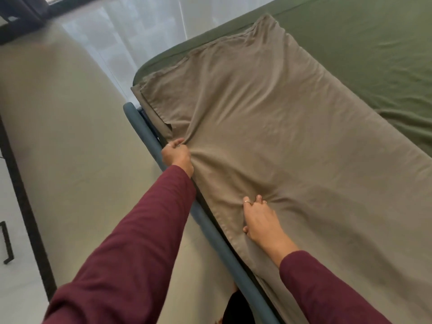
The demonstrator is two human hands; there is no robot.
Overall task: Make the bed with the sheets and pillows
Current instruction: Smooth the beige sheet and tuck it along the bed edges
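Note:
A tan top sheet lies folded along the near side of the bed, over a green fitted sheet that covers the mattress. My left hand is shut on a bunch of the tan sheet at the bed's edge, by the blue-grey bed rail. Further in, my right hand pinches a fold of the same sheet, and creases run out from the fingers. Both arms wear maroon sleeves. No pillow is in view.
A pale floor runs along the left of the bed. A dark strip of furniture or frame stands at the far left. White sheer curtains hang beyond the bed's far corner. My foot shows near the rail at the bottom.

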